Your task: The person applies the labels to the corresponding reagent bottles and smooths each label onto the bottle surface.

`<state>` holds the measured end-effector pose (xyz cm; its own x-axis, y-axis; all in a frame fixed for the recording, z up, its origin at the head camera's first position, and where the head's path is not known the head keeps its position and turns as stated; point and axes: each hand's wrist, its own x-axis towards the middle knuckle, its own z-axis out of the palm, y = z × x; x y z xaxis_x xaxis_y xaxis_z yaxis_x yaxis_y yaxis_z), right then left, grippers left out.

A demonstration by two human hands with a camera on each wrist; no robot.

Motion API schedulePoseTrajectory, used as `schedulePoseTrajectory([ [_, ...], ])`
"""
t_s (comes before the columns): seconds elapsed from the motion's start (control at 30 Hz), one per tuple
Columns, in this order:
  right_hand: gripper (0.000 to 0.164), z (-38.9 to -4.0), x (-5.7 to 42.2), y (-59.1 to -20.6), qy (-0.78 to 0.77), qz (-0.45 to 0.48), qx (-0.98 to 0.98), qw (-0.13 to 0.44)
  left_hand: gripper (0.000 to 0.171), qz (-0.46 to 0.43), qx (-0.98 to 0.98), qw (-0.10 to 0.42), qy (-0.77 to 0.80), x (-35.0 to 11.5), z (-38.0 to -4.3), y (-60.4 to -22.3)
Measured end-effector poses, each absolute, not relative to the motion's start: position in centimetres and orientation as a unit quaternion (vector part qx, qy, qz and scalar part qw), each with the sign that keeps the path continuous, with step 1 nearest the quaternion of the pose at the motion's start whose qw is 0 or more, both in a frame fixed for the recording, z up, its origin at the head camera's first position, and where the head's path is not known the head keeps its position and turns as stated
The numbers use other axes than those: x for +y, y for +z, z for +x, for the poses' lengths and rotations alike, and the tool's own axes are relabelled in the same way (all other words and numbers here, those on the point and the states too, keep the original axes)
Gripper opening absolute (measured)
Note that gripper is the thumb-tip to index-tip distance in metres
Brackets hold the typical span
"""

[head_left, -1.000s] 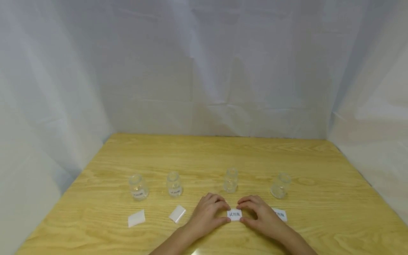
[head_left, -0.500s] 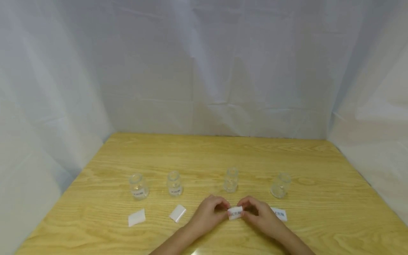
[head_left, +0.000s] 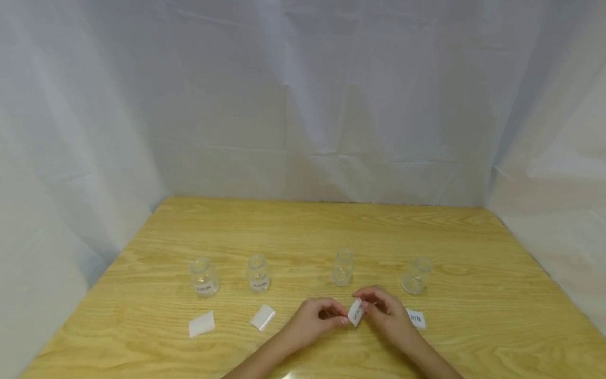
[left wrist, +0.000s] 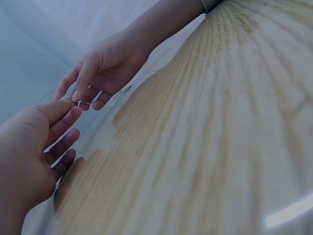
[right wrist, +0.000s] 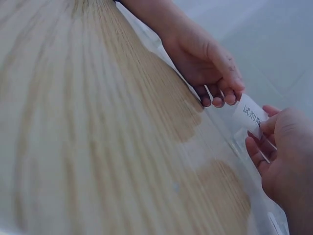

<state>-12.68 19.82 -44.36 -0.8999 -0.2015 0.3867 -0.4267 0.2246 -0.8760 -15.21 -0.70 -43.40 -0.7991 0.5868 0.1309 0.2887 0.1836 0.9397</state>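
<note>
Flat-looking a second earlier, the small white printed label (head_left: 355, 312) tilted above the yellowish wooden table (head_left: 303, 231), apparently free for handling, pinched by the partly curled left hand (head_left: 314, 318) and right hand (head_left: 387, 316), near four clear glass bottles (head_left: 343, 269), one more loose printed label (head_left: 416, 318) and two blank-looking white slips (head_left: 201, 324).

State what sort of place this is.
Likely a makeshift filming or practice booth: creased, whitish-grey sheeting hangs behind and on both sides of a yellowish wood-grain table, where four clear, round, glass-like jars stand beyond white rectangular slips, some printed.
</note>
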Motion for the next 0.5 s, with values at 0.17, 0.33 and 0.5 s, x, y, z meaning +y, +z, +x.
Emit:
schedulePoseTrajectory([
  [0.17,0.018,-12.50,19.48,-44.03,0.590,0.207,-0.775,0.095,0.014,0.290,0.757,0.132,0.571,-0.67,-15.17,-43.52],
  [0.33,0.023,-12.43,19.15,-43.91,0.578,0.230,-0.776,0.105,0.012,0.296,0.754,0.135,0.570,-0.71,-15.17,-43.51],
  [0.5,0.025,-12.37,19.12,-43.80,0.577,0.230,-0.777,0.105,0.011,0.304,0.748,0.139,0.573,-0.78,-15.05,-43.26],
])
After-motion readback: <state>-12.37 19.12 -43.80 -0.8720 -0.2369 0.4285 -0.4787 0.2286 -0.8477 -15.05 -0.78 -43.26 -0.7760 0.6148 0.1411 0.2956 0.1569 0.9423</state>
